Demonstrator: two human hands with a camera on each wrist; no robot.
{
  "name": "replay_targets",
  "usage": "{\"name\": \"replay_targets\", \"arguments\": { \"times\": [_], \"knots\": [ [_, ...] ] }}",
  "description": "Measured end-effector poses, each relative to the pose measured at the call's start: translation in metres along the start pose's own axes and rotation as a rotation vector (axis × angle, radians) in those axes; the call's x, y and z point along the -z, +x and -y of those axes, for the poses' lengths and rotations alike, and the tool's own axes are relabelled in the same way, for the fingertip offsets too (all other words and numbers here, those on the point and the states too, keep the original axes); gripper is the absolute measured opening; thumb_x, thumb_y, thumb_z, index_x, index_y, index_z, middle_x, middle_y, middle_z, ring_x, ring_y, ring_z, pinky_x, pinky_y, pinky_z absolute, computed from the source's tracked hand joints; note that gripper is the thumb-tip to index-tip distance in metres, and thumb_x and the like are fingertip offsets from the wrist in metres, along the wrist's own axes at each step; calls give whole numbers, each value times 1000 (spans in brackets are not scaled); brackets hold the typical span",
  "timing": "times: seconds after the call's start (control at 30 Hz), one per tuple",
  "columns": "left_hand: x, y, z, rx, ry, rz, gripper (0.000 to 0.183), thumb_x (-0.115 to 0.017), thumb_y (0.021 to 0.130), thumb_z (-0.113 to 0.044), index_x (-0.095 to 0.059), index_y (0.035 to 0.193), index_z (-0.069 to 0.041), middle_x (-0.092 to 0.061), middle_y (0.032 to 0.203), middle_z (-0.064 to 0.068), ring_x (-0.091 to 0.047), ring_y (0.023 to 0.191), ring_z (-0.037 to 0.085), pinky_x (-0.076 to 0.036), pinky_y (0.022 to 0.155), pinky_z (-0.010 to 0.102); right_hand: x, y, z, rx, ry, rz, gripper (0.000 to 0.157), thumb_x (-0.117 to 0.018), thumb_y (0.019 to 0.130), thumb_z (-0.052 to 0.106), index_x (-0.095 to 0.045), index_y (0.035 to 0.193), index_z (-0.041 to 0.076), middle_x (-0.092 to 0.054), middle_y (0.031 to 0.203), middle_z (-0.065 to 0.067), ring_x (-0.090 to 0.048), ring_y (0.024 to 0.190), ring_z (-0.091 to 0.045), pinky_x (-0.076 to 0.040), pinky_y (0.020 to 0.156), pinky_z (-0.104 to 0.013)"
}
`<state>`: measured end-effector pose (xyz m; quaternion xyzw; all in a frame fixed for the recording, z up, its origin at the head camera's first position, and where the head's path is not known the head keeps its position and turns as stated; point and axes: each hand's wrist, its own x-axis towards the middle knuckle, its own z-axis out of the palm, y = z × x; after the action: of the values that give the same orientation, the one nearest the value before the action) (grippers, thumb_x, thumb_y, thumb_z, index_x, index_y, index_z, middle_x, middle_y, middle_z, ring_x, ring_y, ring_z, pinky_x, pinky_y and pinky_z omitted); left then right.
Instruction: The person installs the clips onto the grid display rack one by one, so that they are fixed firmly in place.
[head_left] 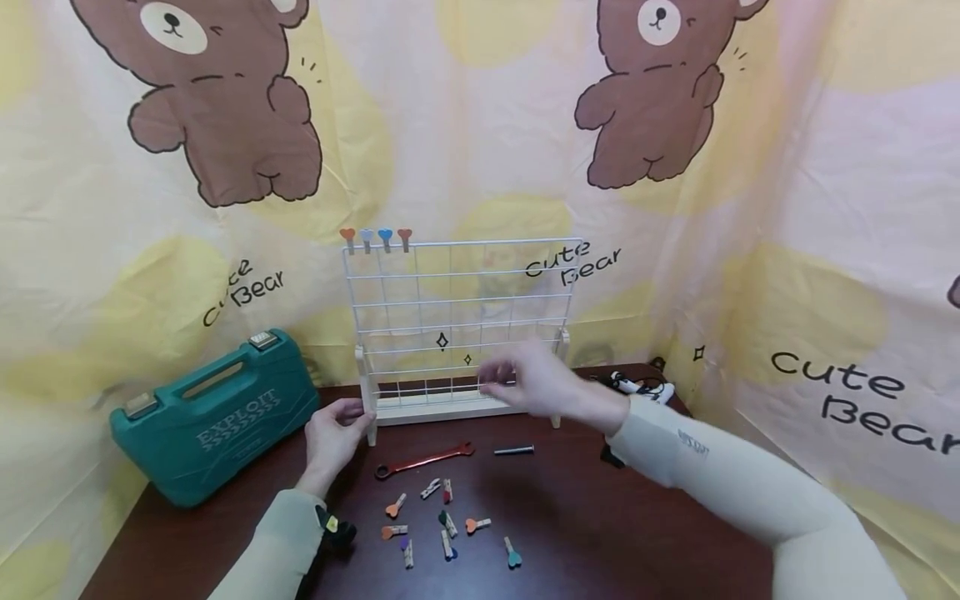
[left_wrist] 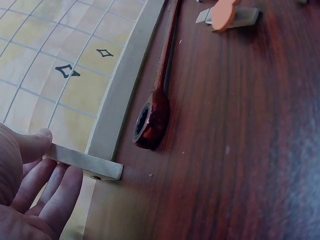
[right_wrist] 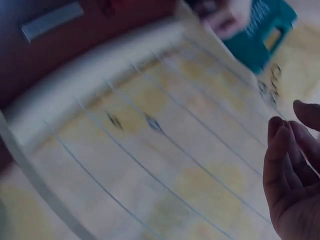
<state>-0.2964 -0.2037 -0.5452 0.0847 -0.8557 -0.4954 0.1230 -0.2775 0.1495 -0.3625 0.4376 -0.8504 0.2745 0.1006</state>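
- Teal case [head_left: 217,425], just L of left hand [head_left: 333,437]: big letters "EXPLOIT" can be read; smaller line under it is too small.
- Curtain [head_left: 480,167], behind both hands: "cute Bear" is printed above-L of left hand, above-R of right hand [head_left: 528,379], and again far R.
- Right sleeve [head_left: 697,475], behind right hand: small dark marking, not readable.
- Left hand: thumb on top, fingers below, it pinches wooden foot [left_wrist: 82,161] of the wire grid [head_left: 453,301].
- Right hand: a bit blurred, fingers half bent, thumb slightly apart from tips, no thing seen in it. It is in front of lower grid; contact w/ wires I cannot tell.
- Grid stands upright behind hands; four heart clips [head_left: 386,237] sit on its top wire, above left hand.
- Wrench [head_left: 425,461]: R of left hand. Bolt [head_left: 513,451]: below right hand. Loose clips [head_left: 448,523]: nearer to the person than both hands.
- Edges: table [head_left: 600,542] ends L of left forearm; back corner is R of right hand. Narrow strip of table btw grid and wrench; wider room R of loose clips.
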Motion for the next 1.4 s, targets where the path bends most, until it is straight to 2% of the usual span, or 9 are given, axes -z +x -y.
{"name": "replay_targets", "arguments": {
  "times": [0.13,0.27,0.37,0.5,0.67,0.83,1.03,1.27,1.4],
  "knots": [
    [1,0,-2,-9,5,3,32,-81,96,-29,-77,122,-11,-78,115,12,-73,102,30,-60,84,45,-39,-39,-4,-50,69,115,17,-83,91,12,-82,108,12,-79,99,0,-70,82,-1,-60,72,-27],
    [1,0,-2,-4,4,15,33,-81,96,-30,-76,123,-11,-78,116,13,-72,104,31,-60,86,46,-79,-67,-7,-91,102,231,21,-84,90,11,-81,110,12,-79,101,-1,-70,83,0,-57,73,-19],
    [1,0,-1,8,12,17,33,-80,97,-31,-76,124,-12,-77,117,13,-71,104,30,-60,87,47,-108,-79,-8,-68,45,317,23,-86,89,13,-80,111,12,-78,101,2,-69,83,1,-52,73,-14],
    [0,0,0,10,16,23,34,-80,97,-32,-75,125,-12,-77,118,13,-71,105,30,-59,87,47,-139,-87,-9,40,-104,400,20,-85,89,16,-80,108,17,-73,94,12,-61,80,6,-48,75,-15],
    [-2,0,0,11,6,30,33,-80,97,-30,-76,124,-12,-77,117,12,-72,103,28,-59,87,47,-153,-90,-12,115,-212,431,20,-83,85,14,-79,103,21,-58,80,18,-46,69,9,-38,62,-11],
    [-1,-1,-1,16,9,22,32,-81,97,-29,-76,122,-11,-77,116,13,-72,101,30,-60,84,46,-133,-79,-17,101,-172,408,18,-82,83,16,-79,100,20,-57,81,16,-46,68,7,-37,62,-12],
    [1,0,1,-7,5,9,31,-81,96,-28,-77,120,-10,-78,113,13,-74,101,30,-59,89,50,-85,-47,-17,75,-77,324,7,-82,81,12,-80,85,18,-64,77,16,-54,66,9,-45,61,-11],
    [1,1,3,-8,9,20,32,-80,97,-29,-76,122,-10,-78,114,13,-74,102,30,-58,90,51,-20,8,-3,12,63,244,6,-83,91,8,-84,97,11,-78,84,9,-70,73,2,-56,67,-17],
    [0,2,3,-12,7,18,32,-80,97,-28,-76,123,-10,-78,114,13,-74,102,30,-59,90,51,18,51,10,19,44,121,13,-77,96,5,-83,108,7,-79,92,1,-74,77,-10,-58,68,-22]
  ]
}}
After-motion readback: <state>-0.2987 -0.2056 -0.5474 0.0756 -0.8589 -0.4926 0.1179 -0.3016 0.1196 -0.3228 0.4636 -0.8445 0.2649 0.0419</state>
